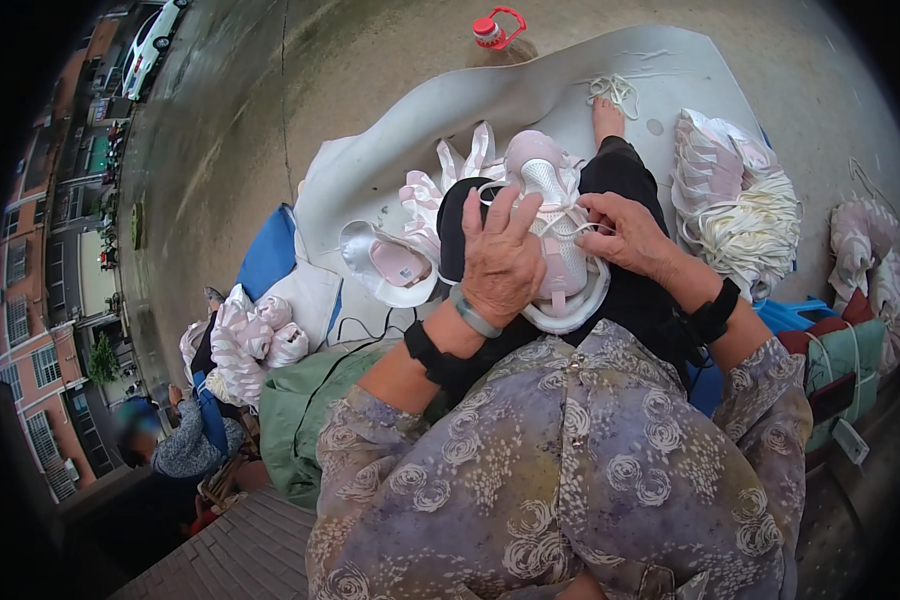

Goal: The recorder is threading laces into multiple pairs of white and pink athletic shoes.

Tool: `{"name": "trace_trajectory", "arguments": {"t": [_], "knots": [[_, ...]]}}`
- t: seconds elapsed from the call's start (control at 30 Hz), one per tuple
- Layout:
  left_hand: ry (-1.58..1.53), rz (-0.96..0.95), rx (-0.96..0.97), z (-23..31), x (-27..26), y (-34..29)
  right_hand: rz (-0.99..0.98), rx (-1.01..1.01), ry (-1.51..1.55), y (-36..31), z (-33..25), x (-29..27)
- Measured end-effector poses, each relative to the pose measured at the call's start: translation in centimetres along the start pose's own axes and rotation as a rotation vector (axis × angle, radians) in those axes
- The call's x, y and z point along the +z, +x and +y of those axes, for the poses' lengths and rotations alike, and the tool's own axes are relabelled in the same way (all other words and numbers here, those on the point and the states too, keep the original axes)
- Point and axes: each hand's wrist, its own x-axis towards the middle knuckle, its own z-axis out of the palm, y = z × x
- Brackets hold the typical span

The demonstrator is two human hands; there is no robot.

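Note:
A pale pink and white sneaker (561,262) lies on my lap, toe pointing away from me. My left hand (502,255) rests over its left side with bent fingers, and a loop of white shoelace (489,188) runs to the fingertips. On the other side, my right hand (625,235) pinches the lace by the eyelets between thumb and forefinger. Laces cross over the tongue. Beside my left knee a silvery white shoe part with a pink insole (398,265) sits on the mat. Several pink and white shoe pieces (425,200) are bunched behind it.
A grey-white mat (370,140) covers the ground. To the right stand stacked shoe uppers (708,165) and a bundle of white laces (745,230). Loose laces (615,92) lie by my bare foot. A red-capped bottle (495,32) stands beyond. Another person (185,440) sits at left.

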Motion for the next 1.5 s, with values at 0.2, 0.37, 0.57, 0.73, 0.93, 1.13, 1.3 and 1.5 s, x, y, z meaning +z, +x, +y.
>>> {"name": "trace_trajectory", "arguments": {"t": [0.2, 0.37, 0.57, 0.73, 0.93, 1.13, 1.3, 1.5], "knots": [[0.221, -0.068, -0.682, -9.9, -4.5, -20.6, 0.075, 0.123, 0.205, -0.3, 0.7, -0.2], [0.243, -0.547, -1.217, -11.3, -4.8, -33.6, 0.095, 0.134, 0.034, 1.2, -1.1, 0.2], [-0.051, -0.082, -0.77, -10.3, -1.4, -20.3, 0.081, 0.189, -0.067, 3.5, 1.2, 0.5], [-0.377, 0.154, -0.552, -10.3, -0.2, -7.3, 0.397, 0.104, 0.096, 3.6, 1.3, 1.1], [-0.281, -0.012, -0.525, -10.0, 2.7, -0.5, 0.32, 0.313, 0.505, 3.2, -2.2, 0.5], [-0.459, -0.331, -0.576, -11.0, 5.8, 1.0, -0.034, 0.452, 1.037, 3.8, -0.4, -0.7], [-0.328, -0.248, -0.453, -10.8, 5.8, 0.7, 0.025, 0.492, 1.06, 3.7, 0.2, -0.7], [-1.091, 0.011, -0.721, -9.9, 2.9, 1.0, -0.016, 0.417, 1.124, 2.8, 0.4, -1.3]]}}
